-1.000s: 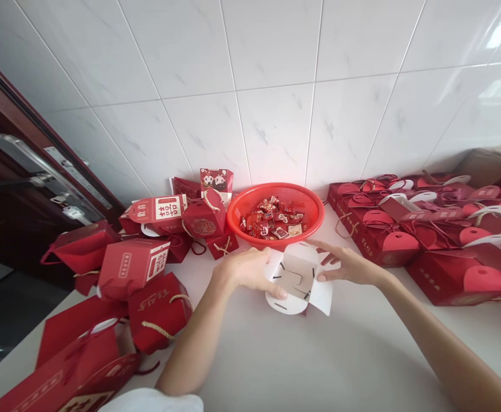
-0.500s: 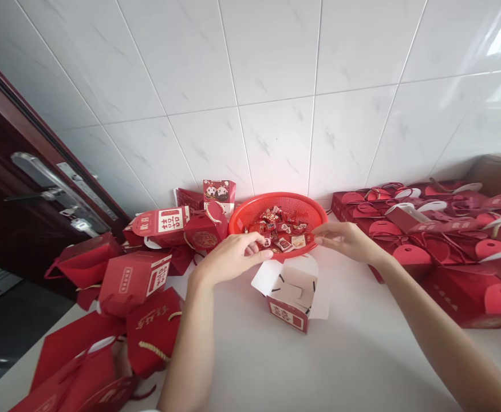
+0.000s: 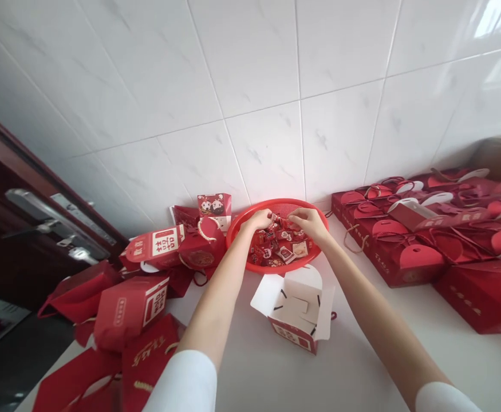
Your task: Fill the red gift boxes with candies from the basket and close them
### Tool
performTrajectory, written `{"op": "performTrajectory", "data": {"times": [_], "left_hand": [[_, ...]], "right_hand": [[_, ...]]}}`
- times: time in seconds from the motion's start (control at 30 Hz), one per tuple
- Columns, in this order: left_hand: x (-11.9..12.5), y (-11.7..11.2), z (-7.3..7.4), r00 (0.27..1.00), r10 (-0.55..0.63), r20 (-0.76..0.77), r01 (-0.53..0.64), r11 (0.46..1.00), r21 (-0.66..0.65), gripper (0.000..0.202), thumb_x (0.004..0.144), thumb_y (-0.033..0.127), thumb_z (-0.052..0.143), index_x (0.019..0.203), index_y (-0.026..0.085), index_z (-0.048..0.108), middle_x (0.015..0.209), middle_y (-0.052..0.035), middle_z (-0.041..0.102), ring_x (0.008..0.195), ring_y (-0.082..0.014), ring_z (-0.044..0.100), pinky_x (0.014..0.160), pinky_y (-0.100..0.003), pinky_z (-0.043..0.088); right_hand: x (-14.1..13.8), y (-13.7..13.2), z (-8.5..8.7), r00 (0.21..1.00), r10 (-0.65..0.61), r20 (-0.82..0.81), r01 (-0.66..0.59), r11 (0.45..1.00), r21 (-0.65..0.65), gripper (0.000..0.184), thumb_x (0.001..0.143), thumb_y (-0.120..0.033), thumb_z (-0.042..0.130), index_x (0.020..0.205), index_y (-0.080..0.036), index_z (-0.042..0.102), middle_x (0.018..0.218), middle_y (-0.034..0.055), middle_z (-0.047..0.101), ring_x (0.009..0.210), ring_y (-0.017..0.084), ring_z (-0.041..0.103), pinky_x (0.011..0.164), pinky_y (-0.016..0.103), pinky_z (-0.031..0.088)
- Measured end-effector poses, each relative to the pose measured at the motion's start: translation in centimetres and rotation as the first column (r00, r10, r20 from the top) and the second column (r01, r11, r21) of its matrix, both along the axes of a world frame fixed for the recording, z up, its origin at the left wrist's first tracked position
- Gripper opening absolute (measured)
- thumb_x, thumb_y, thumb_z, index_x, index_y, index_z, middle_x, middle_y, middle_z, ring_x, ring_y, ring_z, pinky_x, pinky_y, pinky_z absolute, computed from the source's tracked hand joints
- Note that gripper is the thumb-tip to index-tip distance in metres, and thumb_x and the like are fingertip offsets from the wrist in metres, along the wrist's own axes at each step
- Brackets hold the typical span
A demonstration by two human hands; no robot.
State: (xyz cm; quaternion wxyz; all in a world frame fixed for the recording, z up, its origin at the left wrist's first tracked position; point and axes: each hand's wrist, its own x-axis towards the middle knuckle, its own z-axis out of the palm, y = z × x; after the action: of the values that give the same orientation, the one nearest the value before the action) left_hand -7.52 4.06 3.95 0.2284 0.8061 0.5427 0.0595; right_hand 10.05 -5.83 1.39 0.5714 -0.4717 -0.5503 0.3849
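A red plastic basket (image 3: 233,229) by the wall holds many small wrapped candies (image 3: 287,252) in red and white wrappers. My left hand (image 3: 259,220) reaches into its back part, fingers closed around a wrapped candy (image 3: 272,217). Close by on the right, my right hand (image 3: 309,222) dips over the candies with its fingers bent together; what lies at its fingertips is too small to make out. Between my forearms stands a red and white candy box (image 3: 295,315), its flaps spread and its white inside showing, with dark cord ends on the inner walls.
Red gift boxes and bags (image 3: 134,312) crowd the left of the white table (image 3: 271,383). Rows of closed red boxes (image 3: 405,246) with handles fill the right. A tiled wall (image 3: 267,137) rises behind, and a dark door (image 3: 27,229) with a metal handle is at far left.
Both hands have moved from the basket's front and right rim to its back part, closer together. The view has shifted slightly. The box stays in front of the basket.
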Motion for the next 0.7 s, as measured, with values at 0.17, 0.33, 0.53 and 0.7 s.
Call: {"op": "performTrajectory", "data": {"times": [0.17, 0.33, 0.53, 0.7], "left_hand": [[-0.1, 2.4, -2.4, 0.999, 0.009, -0.041, -0.010, 1.000, -0.012, 0.039, 0.077, 0.034, 0.069, 0.111, 0.017, 0.058, 0.131, -0.0152, 0.065, 0.116, -0.0308, 0.062, 0.090, -0.035, 0.050], [-0.4, 3.1, -3.7, 1.000, 0.011, -0.008, -0.011, 0.997, -0.078, 0.055, 0.067, 0.037, 0.079, 0.116, 0.020, 0.060, 0.130, -0.0101, 0.067, 0.117, -0.0292, 0.063, 0.090, -0.031, 0.052], [-0.3, 3.2, -3.7, 0.999, -0.029, 0.016, 0.032, 0.971, -0.236, 0.039, 0.059, 0.036, 0.084, 0.094, 0.022, 0.071, 0.100, -0.0015, 0.077, 0.099, -0.0269, 0.070, 0.083, -0.031, 0.054], [0.4, 2.8, -3.2, 0.997, -0.046, 0.058, 0.057, 0.976, -0.212, 0.051, 0.045, 0.032, 0.088, 0.093, 0.023, 0.072, 0.107, -0.0018, 0.075, 0.108, -0.0314, 0.065, 0.084, -0.033, 0.052]], "right_hand": [[0.2, -0.1, 0.0, 0.999, -0.036, -0.028, 0.035, 0.999, -0.023, 0.014, 0.075, -0.032, 0.064, 0.071, -0.018, 0.063, 0.068, 0.0031, 0.067, 0.063, 0.017, 0.063, 0.059, 0.028, 0.050], [0.1, 0.0, 0.4, 0.997, -0.029, -0.068, 0.023, 0.997, -0.075, 0.010, 0.074, -0.027, 0.063, 0.069, -0.018, 0.063, 0.066, 0.0012, 0.067, 0.056, 0.014, 0.060, 0.054, 0.025, 0.046], [0.1, 0.1, 0.3, 0.989, -0.022, -0.146, 0.010, 0.997, -0.082, 0.010, 0.071, -0.027, 0.067, 0.067, -0.018, 0.064, 0.068, 0.0015, 0.068, 0.056, 0.013, 0.061, 0.054, 0.024, 0.049], [0.1, -0.1, 0.4, 0.981, -0.025, -0.194, 0.006, 0.995, -0.098, 0.010, 0.070, -0.027, 0.068, 0.067, -0.018, 0.065, 0.066, 0.0006, 0.067, 0.056, 0.013, 0.062, 0.057, 0.025, 0.051]]}}
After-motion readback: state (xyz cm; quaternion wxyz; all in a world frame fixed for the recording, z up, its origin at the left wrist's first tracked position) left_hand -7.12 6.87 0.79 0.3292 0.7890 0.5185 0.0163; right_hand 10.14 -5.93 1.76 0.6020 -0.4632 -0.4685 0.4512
